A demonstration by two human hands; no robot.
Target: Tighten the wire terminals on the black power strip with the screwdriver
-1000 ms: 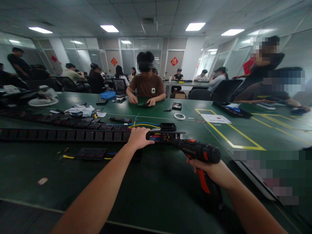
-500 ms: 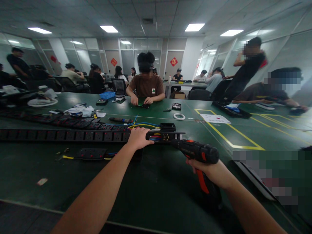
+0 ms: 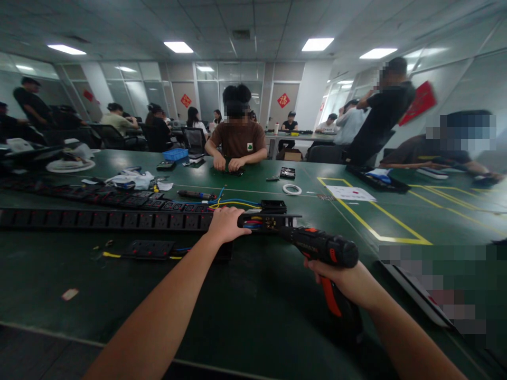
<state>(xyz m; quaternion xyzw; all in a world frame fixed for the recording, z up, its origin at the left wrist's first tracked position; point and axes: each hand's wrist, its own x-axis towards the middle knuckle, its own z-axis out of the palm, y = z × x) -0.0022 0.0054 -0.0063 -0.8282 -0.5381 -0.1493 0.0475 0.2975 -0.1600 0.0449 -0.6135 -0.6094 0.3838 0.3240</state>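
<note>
My left hand [image 3: 227,225] is closed over the right end of a long black power strip [image 3: 130,219], whose row of sockets runs off to the left. Beside its thumb the strip's end lies open, with coloured wires and brass-coloured terminals [image 3: 270,224] inside. In my right hand [image 3: 344,279] is a black and orange cordless drill [image 3: 320,244], gripped by its handle and pointing left. The drill's tip reaches those terminals; whether it touches a screw I cannot make out. Blue and yellow wires [image 3: 233,202] loop behind my left hand.
Nearer me lies a short socket piece [image 3: 150,249] with wires. Behind the long strip are another socket strip [image 3: 119,198] and a dark screwdriver-like tool [image 3: 196,195]. A white ring [image 3: 292,189] and a paper sheet [image 3: 350,193] lie farther off. A person [image 3: 237,140] works across the table [image 3: 253,316].
My hands, the strip and the drill keep nearly the same places; the drill has shifted very slightly right. In the background at right, a standing person has leaned left.
</note>
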